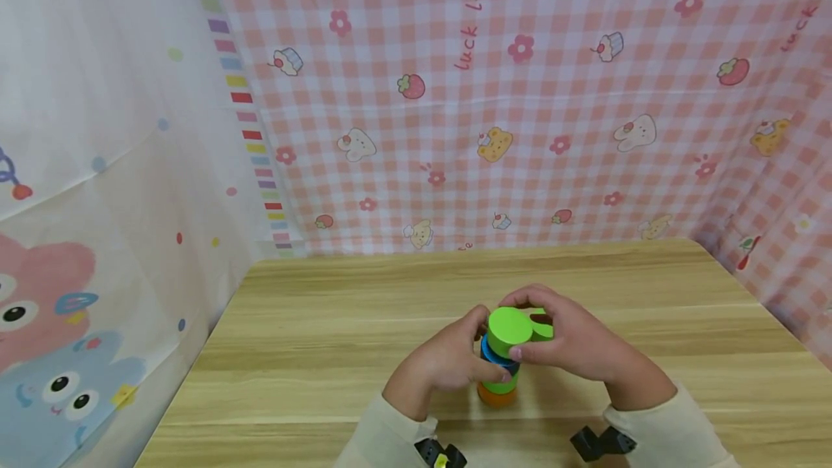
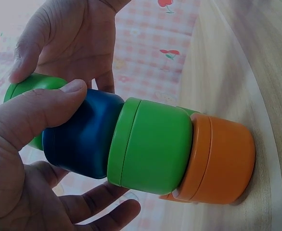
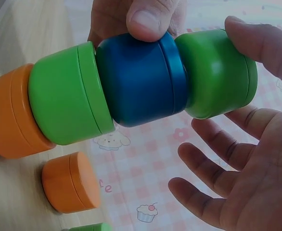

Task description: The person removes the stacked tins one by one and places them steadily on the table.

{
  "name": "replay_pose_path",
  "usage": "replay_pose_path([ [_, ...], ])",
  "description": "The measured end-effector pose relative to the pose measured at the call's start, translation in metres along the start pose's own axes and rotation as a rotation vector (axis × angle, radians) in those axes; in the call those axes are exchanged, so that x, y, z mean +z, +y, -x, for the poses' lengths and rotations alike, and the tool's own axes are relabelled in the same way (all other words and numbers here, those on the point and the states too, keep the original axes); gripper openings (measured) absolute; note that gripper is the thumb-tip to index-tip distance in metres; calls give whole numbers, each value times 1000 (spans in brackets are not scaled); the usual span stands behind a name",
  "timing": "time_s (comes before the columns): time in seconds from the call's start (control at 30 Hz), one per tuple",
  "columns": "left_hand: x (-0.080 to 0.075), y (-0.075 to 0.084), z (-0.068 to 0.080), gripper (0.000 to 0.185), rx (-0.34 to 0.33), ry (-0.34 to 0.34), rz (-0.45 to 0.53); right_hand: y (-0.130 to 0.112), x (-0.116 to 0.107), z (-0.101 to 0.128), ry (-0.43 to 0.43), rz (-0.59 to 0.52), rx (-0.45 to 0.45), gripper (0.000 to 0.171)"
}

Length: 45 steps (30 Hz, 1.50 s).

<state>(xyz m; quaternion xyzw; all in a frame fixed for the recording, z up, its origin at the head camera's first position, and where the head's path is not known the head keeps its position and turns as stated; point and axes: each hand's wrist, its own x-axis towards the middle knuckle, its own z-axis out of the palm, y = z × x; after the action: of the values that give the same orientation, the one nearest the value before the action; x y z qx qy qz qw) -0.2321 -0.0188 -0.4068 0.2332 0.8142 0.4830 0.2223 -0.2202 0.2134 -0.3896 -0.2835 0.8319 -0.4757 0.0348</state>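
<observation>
The left hand (image 1: 448, 360) has its thumb (image 2: 40, 108) laid along the side of the dark blue round plastic jar (image 2: 83, 134), tip up against the edge of the top green round plastic jar (image 3: 218, 72), with the other fingers (image 2: 102, 211) curved loosely behind the stack, so the blue jar sits pinched between thumb and fingers; the right hand (image 1: 572, 341) cups the top green jar, its thumb (image 3: 261, 43) on the jar's rim and its fingers (image 3: 213, 173) spread apart and slightly bent beside it, whether they touch the jar cannot be told.

The four jars stand one on another as an upright tower: top green jar, then the dark blue jar, then a second green round plastic jar (image 2: 150, 144), then an orange round plastic jar (image 2: 223, 159) resting on the wooden table (image 1: 312, 352); the tower leans slightly and stands near the table's front edge, about midway between its left and right edges.

Just beyond the tower, toward the table's back edge, a smaller orange round plastic jar (image 3: 69, 187) sits on the wood, and part of another green jar (image 3: 88, 227) shows beside it; in the head view a green piece (image 1: 542, 327) peeps out under the right hand.

Cream sleeves (image 1: 669, 432) cover both wrists; a pink checked cloth (image 1: 520, 128) printed with rabbits and strawberries hangs behind the table, and a pale cartoon cloth (image 1: 78, 237) hangs past its left edge.
</observation>
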Motion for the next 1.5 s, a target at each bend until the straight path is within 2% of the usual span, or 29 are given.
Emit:
replay_pose_path([
  [0.63, 1, 1, 0, 46, -8, 3, -6, -1, -9, 3, 17, -21, -11, 42],
  [1.07, 2, 1, 0, 47, -29, 12, -1, 1, -10, 2, 28, -22, 8, 43],
  [1.5, 2, 1, 1, 45, -21, 10, 0, 8, -12, 2, 41, -24, 29, 44],
])
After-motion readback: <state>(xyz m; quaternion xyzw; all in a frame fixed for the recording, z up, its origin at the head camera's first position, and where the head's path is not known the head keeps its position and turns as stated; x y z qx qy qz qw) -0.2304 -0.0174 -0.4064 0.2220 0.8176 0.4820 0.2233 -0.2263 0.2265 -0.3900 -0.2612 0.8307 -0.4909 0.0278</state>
